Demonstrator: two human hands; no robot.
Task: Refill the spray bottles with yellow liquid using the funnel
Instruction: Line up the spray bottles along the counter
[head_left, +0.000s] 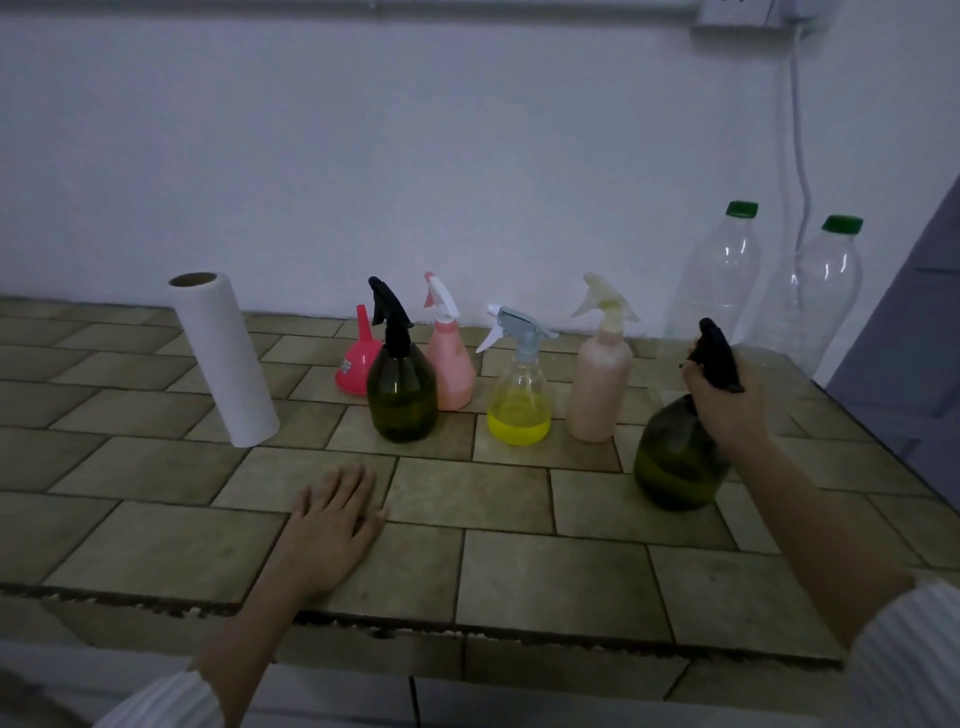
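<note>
1. Head view, hands: right hand (724, 400) has its fingers curled round the neck and black trigger head of the dark green spray bottle (678, 457) at the right of the table; bottle base looks to be on or just above the tiles, cannot tell which; left hand (332, 525) lies flat, fingers spread, palm down on the tiled table (545, 582), holding nothing.
2. Head view, task items: pink funnel (358, 366) sits mouth-down behind a second dark green bottle (401, 387), well apart from the gripped one; clear bottle (519, 400) with a grey-white trigger holds yellow liquid in its lower part; pink bottle (451, 364) and pale peach bottle (600, 384) stand in the same row; all 5 sprayers still capped.
3. Risk, grip: hold is high on the trigger head; a squeeze there could spray; lifting by the head leaves the heavy base free to swing into the peach bottle just beside it.
4. Risk, uncapping: left hand is not bracing the body; twisting the head 1-handed could tip the bottle, which looks part full.
5. Risk, reach: the funnel is behind the row; reaching over could knock bottles down.
6. Risk, fill level: dark glass and dim light hide the level; overfill likely; paper towel roll (223, 358) stands at left, far from the pour spot.
7. 2 empty-looking clear bottles (717, 275) with green caps stand at the back right.
</note>
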